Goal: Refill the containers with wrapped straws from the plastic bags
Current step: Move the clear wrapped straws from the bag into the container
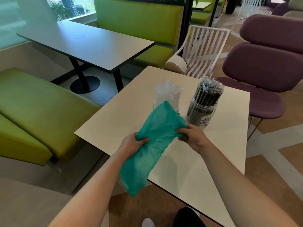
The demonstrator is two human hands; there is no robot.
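Teal green plastic bag; black straws in clear jar; clear-wrapped straws; cream table; lime-green benches; purple chair.

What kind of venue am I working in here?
Likely a cafe or food-court seating area: green booth benches flank a dining table, and jars of wrapped straws stand on the cream table.

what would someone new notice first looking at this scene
The teal plastic bag stands out, held over the near edge of the pale table, gripped by the left hand and the right hand. Behind it stand a jar of black wrapped straws at right and a container of clear wrapped straws beside it.
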